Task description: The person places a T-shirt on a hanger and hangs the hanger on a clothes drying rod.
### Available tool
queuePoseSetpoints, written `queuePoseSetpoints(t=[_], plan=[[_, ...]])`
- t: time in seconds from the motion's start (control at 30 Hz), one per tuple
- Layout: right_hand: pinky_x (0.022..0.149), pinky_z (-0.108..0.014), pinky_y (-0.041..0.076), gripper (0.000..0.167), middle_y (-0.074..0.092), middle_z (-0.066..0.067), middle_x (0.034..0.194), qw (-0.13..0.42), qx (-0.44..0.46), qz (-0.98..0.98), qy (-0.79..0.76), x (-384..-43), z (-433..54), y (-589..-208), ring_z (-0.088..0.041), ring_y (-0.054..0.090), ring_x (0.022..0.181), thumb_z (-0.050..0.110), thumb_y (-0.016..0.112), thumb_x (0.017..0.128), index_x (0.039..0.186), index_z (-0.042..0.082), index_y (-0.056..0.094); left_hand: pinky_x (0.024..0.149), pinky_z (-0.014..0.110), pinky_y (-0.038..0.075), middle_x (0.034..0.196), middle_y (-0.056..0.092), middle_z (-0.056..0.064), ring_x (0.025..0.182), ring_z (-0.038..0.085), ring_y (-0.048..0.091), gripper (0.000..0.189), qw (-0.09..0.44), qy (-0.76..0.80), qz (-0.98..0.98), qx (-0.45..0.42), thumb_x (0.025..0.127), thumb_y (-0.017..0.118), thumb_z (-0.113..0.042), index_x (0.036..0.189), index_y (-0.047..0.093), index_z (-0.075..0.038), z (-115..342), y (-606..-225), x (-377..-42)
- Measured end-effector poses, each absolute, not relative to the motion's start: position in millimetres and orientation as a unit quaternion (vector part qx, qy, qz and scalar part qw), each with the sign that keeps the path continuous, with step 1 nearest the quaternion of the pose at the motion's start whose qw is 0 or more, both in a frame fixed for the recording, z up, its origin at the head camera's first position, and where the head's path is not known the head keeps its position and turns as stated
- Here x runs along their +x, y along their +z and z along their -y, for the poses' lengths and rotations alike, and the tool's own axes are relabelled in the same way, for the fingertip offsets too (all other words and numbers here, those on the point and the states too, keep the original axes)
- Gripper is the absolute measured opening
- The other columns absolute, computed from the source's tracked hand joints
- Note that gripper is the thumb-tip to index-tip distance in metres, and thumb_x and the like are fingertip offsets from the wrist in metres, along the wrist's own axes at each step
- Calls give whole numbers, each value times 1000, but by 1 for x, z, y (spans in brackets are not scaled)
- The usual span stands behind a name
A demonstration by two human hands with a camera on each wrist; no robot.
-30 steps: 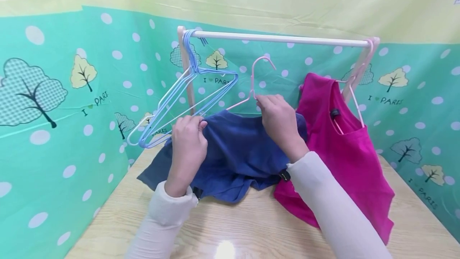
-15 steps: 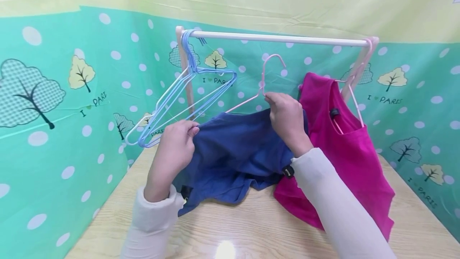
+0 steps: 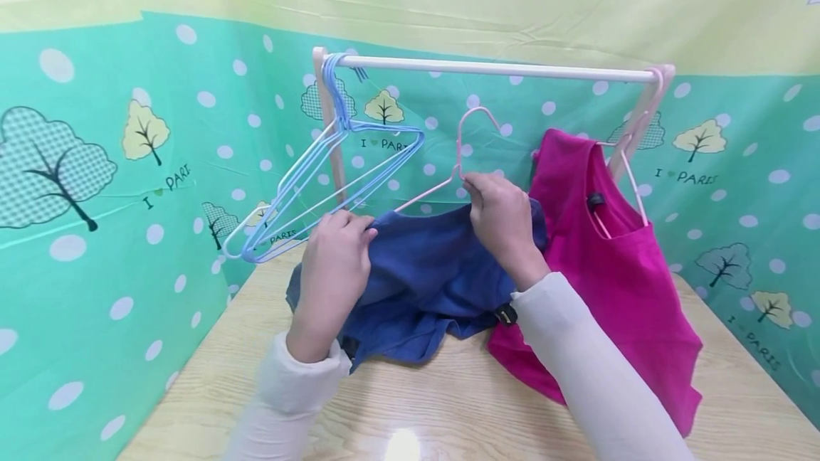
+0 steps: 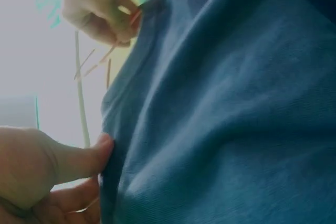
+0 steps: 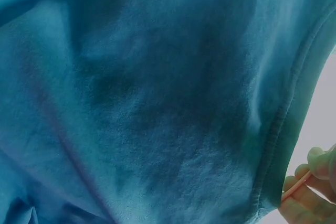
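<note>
A blue shirt [image 3: 423, 262] hangs between my hands, its lower folds down at the wooden table. My left hand [image 3: 336, 269] pinches the shirt's upper edge at its left; in the left wrist view the thumb [image 4: 102, 150] presses on that edge. With my right hand [image 3: 502, 223] I grip a pink clothes hanger [image 3: 460, 144] just below its hook. The hook points up, and one arm of the hanger slopes left to the shirt's neckline. Cloth hides the rest of it. In the right wrist view the fingers [image 5: 304, 203] hold the pink wire beside the hem.
A clothes rack with a white rail [image 3: 500, 68] stands behind. Several blue and white hangers [image 3: 333, 183] hang at its left end, close to my left hand. A magenta sleeveless top [image 3: 615, 290] hangs on a pink hanger at the right end, beside my right forearm.
My left hand moved left with the shirt edge, then back right. My right hand and the hanger rose slightly rightward, then came back down and left.
</note>
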State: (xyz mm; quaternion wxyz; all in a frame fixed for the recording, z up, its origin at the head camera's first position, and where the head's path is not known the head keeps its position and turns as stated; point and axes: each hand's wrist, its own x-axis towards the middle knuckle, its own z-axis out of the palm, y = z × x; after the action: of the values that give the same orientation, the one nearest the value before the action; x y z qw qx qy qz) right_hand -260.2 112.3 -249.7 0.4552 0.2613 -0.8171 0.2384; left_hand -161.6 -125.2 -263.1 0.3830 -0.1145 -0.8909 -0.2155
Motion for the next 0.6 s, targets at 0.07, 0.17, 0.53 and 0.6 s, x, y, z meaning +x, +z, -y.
queuePoseSetpoints(t=[0.07, 0.17, 0.53, 0.6], plan=[[75, -50, 58, 14, 76, -15, 95, 457, 262, 816, 238, -260, -112, -251, -34, 71, 85, 8, 69, 98, 108, 3, 78, 86, 49, 53, 95, 70, 18, 90, 38, 63, 15, 390, -209, 890, -111, 97, 70, -8, 104, 77, 3, 123, -264, -162], [77, -49, 59, 15, 76, -15, 98, 456, 258, 817, 240, -260, -113, -252, -34, 72, 87, 8, 69, 98, 109, 3, 78, 84, 49, 53, 91, 69, 18, 86, 38, 63, 12, 382, -201, 896, -104, 95, 71, -6, 100, 77, 4, 124, -266, -164], [83, -49, 57, 15, 73, -17, 99, 484, 251, 798, 257, -256, -111, -259, -36, 67, 92, 5, 72, 95, 109, 0, 75, 80, 47, 50, 88, 67, 15, 81, 36, 59, 9, 369, -197, 904, -85, 92, 70, 0, 96, 78, 2, 121, -272, -172], [85, -50, 56, 19, 71, -18, 101, 498, 253, 787, 260, -254, -110, -261, -37, 65, 94, 4, 72, 94, 112, -2, 73, 79, 46, 49, 86, 66, 14, 80, 36, 58, 9, 376, -203, 900, -82, 92, 70, 1, 95, 78, 2, 120, -272, -172]])
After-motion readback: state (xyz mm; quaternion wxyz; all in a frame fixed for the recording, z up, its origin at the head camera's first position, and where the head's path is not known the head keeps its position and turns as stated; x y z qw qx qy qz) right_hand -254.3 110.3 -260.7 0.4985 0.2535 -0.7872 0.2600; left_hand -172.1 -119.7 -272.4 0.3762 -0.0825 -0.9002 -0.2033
